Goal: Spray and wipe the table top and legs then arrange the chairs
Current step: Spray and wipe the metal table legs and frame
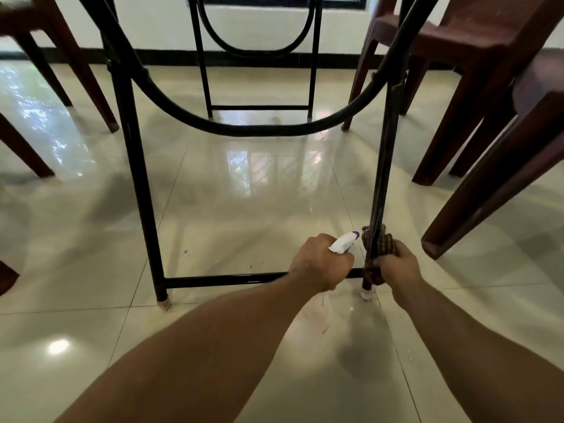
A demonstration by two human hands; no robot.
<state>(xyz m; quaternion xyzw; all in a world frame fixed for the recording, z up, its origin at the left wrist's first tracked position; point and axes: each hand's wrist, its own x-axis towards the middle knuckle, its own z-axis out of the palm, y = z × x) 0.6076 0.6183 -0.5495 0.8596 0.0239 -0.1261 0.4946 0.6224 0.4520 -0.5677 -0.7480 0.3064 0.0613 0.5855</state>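
The table's black tubular metal frame (137, 178) stands on glossy cream tiles (244, 209), with brown plastic chairs (476, 56) at two o'clock. At five o'clock the right hand (399, 265) clenches a brown checked cloth (385, 243) wrapped round the frame's right leg (386, 166), near its foot. At the cloth's nine o'clock, the left hand (320, 261) grips a spray bottle (342, 244) with a white head and purple nozzle.

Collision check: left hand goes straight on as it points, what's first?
Likely the checked cloth on the table leg: the left hand, holding the spray bottle, aims at it; depth unclear.
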